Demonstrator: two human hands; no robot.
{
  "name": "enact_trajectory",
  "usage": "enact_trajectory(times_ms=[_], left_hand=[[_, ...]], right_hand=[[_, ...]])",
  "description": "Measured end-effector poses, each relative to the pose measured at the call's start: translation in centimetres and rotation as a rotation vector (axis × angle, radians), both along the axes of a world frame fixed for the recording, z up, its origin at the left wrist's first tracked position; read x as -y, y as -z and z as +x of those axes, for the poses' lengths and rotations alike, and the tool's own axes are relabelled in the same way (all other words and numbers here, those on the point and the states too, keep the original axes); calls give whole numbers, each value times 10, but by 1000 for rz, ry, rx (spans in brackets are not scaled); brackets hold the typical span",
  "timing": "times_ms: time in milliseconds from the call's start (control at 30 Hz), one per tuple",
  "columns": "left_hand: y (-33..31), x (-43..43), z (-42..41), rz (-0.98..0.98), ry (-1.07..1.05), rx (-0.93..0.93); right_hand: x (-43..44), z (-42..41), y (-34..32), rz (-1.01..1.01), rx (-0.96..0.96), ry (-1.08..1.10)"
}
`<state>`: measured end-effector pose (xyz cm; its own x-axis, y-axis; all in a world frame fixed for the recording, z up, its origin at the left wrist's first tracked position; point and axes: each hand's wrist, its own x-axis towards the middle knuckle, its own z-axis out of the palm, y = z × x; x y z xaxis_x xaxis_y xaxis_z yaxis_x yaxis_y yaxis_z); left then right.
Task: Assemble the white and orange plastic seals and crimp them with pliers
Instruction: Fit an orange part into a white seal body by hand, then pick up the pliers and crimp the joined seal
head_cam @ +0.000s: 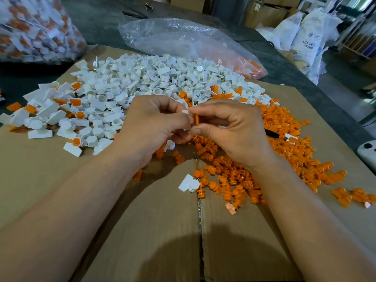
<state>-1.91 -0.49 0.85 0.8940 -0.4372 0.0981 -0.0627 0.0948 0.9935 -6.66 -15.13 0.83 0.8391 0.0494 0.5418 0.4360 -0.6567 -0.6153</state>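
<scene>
My left hand grips a white seal body, mostly hidden by the fingers. My right hand pinches an orange insert between thumb and forefinger, right against the white body. Both hands meet above the cardboard, in front of a big heap of white seal bodies. A heap of orange inserts spreads to the right and under my right wrist. Several assembled white-and-orange seals lie at the left.
The flattened cardboard covers the table. A clear plastic bag lies behind the heaps, and a bag of finished seals stands far left. A black handle tip shows among the orange parts. A lone white body lies near centre.
</scene>
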Motion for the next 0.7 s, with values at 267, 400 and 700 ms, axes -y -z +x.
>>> enact_trajectory(times_ms=[267,400,700], left_hand=[[0,-2,3,-50,-63,-44],[-1,-3,4,-69,-73,-66],[0,-2,4,-91,-46,-75]], right_hand=[[57,-2,-22,-186,-398,533],[67,0,-18,-420,-688,517],[62,0,-17,-525,-801,551]])
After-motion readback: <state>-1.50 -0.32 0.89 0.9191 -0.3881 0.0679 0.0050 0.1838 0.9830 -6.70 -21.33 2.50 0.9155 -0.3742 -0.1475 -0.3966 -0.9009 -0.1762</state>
